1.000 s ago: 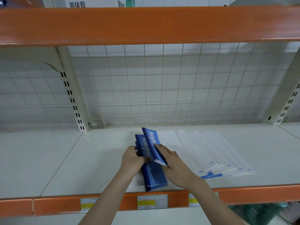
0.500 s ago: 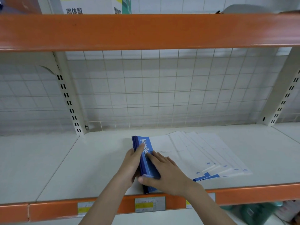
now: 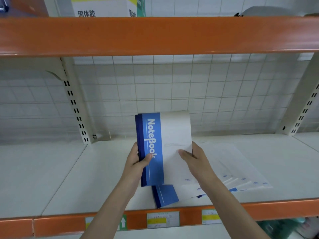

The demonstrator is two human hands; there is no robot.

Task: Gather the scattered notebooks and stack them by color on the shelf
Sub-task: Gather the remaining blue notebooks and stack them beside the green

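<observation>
A small bundle of blue-and-white notebooks with "NoteBook" on the blue band is held up above the white shelf. My left hand grips its blue spine edge, thumb on the cover. My right hand grips its white right edge, thumb on the front. Below it another blue notebook lies at the shelf's front edge. More white-covered notebooks lie fanned out to the right, partly hidden by my right arm.
An orange beam of the upper shelf runs overhead, with a box on it. A wire grid backs the shelf. The orange front rail carries price labels. White uprights stand at left and right.
Both hands lifted the bundle of notebooks off the shelf and turned its cover towards me. One blue notebook stayed lying at the front edge.
</observation>
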